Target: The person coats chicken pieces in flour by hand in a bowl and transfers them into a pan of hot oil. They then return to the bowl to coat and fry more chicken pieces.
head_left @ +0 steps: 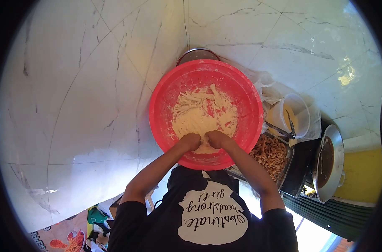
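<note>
A wide red basin (158, 105) holds pale yellowish flour (195, 119), with flour-coated strips (199, 98) lying toward its far side. My left hand (191, 142) and my right hand (215, 139) are side by side at the near part of the basin, pressed into the flour. Both are curled closed, knuckles up, with a small gap between them. Their fingertips are turned down out of sight, so anything inside them is hidden.
Right of the basin, a tray of brown fried strips (271, 155) sits below a clear plastic tub (302, 111) of yellowish liquid with a dark-handled utensil (283, 131). Farther right is a metal pan (337, 147) of brown liquid. Marbled tile walls (94, 84) stand behind and left.
</note>
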The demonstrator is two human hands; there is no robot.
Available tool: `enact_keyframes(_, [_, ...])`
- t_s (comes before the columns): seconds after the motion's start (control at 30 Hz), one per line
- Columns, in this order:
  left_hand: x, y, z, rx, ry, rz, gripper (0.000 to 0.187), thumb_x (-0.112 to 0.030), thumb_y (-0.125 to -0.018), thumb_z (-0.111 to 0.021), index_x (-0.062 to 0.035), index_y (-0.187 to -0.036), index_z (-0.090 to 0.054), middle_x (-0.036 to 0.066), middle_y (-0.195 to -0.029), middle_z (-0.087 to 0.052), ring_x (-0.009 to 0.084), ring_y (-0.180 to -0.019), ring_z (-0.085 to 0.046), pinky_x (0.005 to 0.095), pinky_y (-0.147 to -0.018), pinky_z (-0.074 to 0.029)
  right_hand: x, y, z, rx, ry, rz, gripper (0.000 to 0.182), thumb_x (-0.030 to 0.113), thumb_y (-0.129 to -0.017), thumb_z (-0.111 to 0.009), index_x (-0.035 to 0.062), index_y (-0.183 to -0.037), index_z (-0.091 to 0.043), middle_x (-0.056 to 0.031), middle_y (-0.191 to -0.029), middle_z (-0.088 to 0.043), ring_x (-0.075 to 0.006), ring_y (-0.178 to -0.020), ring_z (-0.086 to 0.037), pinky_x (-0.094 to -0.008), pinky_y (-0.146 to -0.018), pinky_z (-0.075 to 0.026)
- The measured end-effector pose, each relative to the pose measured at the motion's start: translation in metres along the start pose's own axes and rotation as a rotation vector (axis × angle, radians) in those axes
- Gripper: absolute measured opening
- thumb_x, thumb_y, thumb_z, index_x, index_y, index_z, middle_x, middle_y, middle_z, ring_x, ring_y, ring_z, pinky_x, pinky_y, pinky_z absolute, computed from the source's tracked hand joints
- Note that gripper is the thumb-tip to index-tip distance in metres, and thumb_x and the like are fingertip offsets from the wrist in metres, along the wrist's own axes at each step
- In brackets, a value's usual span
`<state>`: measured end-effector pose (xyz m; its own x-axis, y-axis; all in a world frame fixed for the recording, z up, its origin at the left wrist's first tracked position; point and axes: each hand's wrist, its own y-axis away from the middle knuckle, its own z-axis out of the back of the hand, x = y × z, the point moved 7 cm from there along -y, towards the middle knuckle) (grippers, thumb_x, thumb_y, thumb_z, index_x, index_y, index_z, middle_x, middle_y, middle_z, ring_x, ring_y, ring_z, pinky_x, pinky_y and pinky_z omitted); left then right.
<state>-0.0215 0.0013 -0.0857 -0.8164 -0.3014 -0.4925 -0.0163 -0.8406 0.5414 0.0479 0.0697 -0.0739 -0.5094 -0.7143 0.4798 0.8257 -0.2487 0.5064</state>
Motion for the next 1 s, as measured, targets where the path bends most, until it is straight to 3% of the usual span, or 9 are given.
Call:
enact_keyframes(0.07, [-0.003, 0.008, 0.02, -0.164, -0.063, 0.042, 0.045, -0.032, -0.067, -0.072, -0.0019, -0.098, -0.063, 0.02, -0.094, -0.063, 0.0329, -0.091, -0.06, 0.0389, -0.078, -0.047, 0.004, 0.003, 0.007, -0.042, 0.064, -0.016, 0.032, 0.014, -0.069, -0.065, 0.0064, -0.1, -0.063, -0.0174, -0.097, -0.062, -0.031, -0.093, -0.06, -0.0384, -0.077, -0.048])
enact_keyframes(0.17, [-0.013, 0.007, 0.022, -0.144, -0.015, -0.122, 0.042, -0.027, -0.07, -0.068, -0.0025, -0.103, -0.061, 0.019, -0.1, -0.061, 0.0333, -0.094, -0.057, 0.0396, -0.079, -0.046, 0.009, 0.004, 0.0, 0.056, 0.111, -0.02, 0.036, 0.015, -0.068, -0.066, 0.0054, -0.103, -0.061, -0.0179, -0.101, -0.061, -0.0306, -0.096, -0.059, -0.038, -0.079, -0.048])
enact_keyframes(0.23, [-0.013, 0.003, -0.009, 0.158, -0.001, -0.177, 0.04, -0.024, -0.069, -0.068, -0.0039, -0.104, -0.061, 0.018, -0.1, -0.062, 0.0333, -0.094, -0.058, 0.0394, -0.079, -0.045, 0.015, 0.007, -0.007, 0.196, 0.094, -0.011, 0.037, 0.016, -0.068, -0.066, 0.0054, -0.102, -0.061, -0.0178, -0.101, -0.061, -0.0306, -0.095, -0.059, -0.0381, -0.079, -0.048])
enact_keyframes(0.47, [0.001, -0.01, -0.016, 0.125, 0.035, -0.059, 0.042, -0.022, -0.068, -0.069, -0.0044, -0.105, -0.06, 0.017, -0.098, -0.063, 0.0329, -0.091, -0.059, 0.0376, -0.08, -0.046, 0.016, 0.01, -0.006, 0.231, 0.08, 0.011, 0.038, 0.019, -0.066, -0.07, 0.0042, -0.099, -0.063, -0.017, -0.1, -0.062, -0.0305, -0.095, -0.06, -0.0378, -0.079, -0.048])
enact_keyframes(0.53, [-0.004, 0.002, 0.008, -0.055, 0.069, -0.017, 0.037, -0.021, -0.071, -0.067, -0.0048, -0.104, -0.061, 0.017, -0.096, -0.063, 0.0317, -0.092, -0.059, 0.0376, -0.08, -0.046, 0.018, 0.014, 0.002, 0.197, 0.095, -0.023, 0.038, 0.019, -0.066, -0.07, 0.0039, -0.1, -0.063, -0.017, -0.1, -0.062, -0.0307, -0.095, -0.059, -0.0378, -0.08, -0.048])
enact_keyframes(0.63, [-0.013, 0.007, 0.002, 0.098, -0.007, -0.14, 0.033, -0.017, -0.074, -0.062, -0.0038, -0.104, -0.06, 0.019, -0.094, -0.062, 0.0323, -0.092, -0.059, 0.0388, -0.079, -0.046, 0.016, 0.015, -0.006, 0.308, 0.088, -0.041, 0.036, 0.016, -0.068, -0.068, 0.0031, -0.101, -0.062, -0.0175, -0.101, -0.062, -0.031, -0.097, -0.059, -0.038, -0.08, -0.048])
enact_keyframes(0.87, [-0.004, -0.006, -0.016, 0.129, 0.112, -0.168, 0.041, -0.017, -0.071, -0.066, -0.002, -0.108, -0.055, 0.02, -0.094, -0.061, 0.0339, -0.091, -0.058, 0.0391, -0.08, -0.046, -0.016, -0.008, -0.001, -0.052, 0.043, -0.093, 0.029, 0.018, -0.067, -0.068, 0.0041, -0.093, -0.063, -0.0178, -0.094, -0.062, -0.0325, -0.094, -0.059, -0.0379, -0.08, -0.047])
enact_keyframes(0.93, [-0.005, -0.001, 0.006, -0.083, 0.022, -0.11, 0.043, -0.018, -0.069, -0.068, -0.0033, -0.107, -0.056, 0.02, -0.094, -0.061, 0.0338, -0.09, -0.059, 0.0391, -0.08, -0.046, -0.011, -0.001, 0.015, -0.152, 0.044, -0.091, 0.029, 0.018, -0.066, -0.068, 0.0044, -0.092, -0.064, -0.0181, -0.093, -0.062, -0.0328, -0.092, -0.059, -0.038, -0.079, -0.048])
enact_keyframes(1.0, [-0.011, 0.004, 0.009, -0.032, 0.023, -0.145, 0.041, -0.019, -0.069, -0.067, -0.0036, -0.106, -0.057, 0.019, -0.094, -0.061, 0.0337, -0.091, -0.059, 0.039, -0.08, -0.046, -0.003, 0.004, -0.001, 0.156, 0.063, -0.071, 0.036, 0.018, -0.067, -0.068, 0.0037, -0.1, -0.061, -0.0181, -0.1, -0.062, -0.0303, -0.097, -0.059, -0.0375, -0.08, -0.048])
